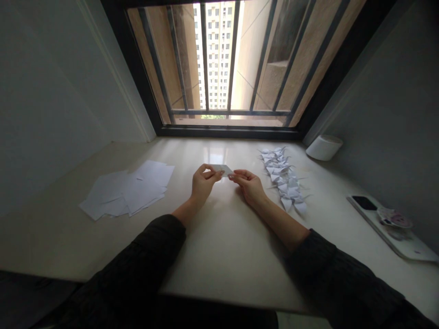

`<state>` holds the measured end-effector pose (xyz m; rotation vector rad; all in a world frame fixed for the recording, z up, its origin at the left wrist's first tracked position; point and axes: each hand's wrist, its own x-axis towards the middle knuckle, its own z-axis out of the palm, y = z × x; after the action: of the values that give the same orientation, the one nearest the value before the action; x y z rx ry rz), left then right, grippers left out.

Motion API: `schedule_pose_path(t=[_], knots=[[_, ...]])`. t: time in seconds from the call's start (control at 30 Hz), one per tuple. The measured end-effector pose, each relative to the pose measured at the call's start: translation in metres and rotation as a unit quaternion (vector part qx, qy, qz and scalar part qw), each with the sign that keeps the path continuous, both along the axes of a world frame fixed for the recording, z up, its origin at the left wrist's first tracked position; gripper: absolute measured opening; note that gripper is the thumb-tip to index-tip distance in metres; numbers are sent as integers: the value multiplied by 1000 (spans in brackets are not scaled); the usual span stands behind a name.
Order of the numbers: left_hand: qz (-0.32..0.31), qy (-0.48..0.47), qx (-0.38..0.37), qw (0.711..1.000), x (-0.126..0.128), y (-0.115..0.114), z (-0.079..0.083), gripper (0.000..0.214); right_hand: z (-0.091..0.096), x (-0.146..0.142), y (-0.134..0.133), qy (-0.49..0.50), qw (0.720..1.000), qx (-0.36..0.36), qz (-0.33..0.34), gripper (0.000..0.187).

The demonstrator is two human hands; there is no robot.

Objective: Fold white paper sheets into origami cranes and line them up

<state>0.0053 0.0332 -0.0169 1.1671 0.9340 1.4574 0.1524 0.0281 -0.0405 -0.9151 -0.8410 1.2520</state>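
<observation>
A small folded piece of white paper [222,169] is held up between my two hands, a little above the pale countertop. My left hand [205,180] pinches its left side between thumb and fingers. At its right corner, the fingertips of my right hand [249,183] are closed on the paper. To the right of my hands several folded paper cranes [283,178] stand in close rows. Loose white paper sheets [137,188] lie overlapping in a pile on the left.
The pale countertop [212,256] runs up to a barred window [226,132] at the back. A white roll [324,147] stands near the right wall. Nearer on the right lies a phone [387,224] with a grip on its back. Walls rise on both sides.
</observation>
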Motion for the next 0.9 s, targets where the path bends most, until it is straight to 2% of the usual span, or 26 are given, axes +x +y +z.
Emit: schedule_pose_path(t=[0.17,0.4,0.53,0.7,0.9], knots=[[-3,-26,-2,1000,1,-1,2,53,-1,1,1,-8,1000,4,0,32],[6,-25,-13,1000,1,-1,-1,54,5,-3,-5,-50,998,40,25,34],[3,-24,-8,1000,2,-2,-2,52,5,-7,-7,-65,997,32,15,41],[2,-23,-10,1000,5,-5,-3,53,1,-9,-6,-70,997,32,-11,36],[12,-48,-35,998,4,-3,-3,55,2,-7,-6,-60,998,30,11,38]])
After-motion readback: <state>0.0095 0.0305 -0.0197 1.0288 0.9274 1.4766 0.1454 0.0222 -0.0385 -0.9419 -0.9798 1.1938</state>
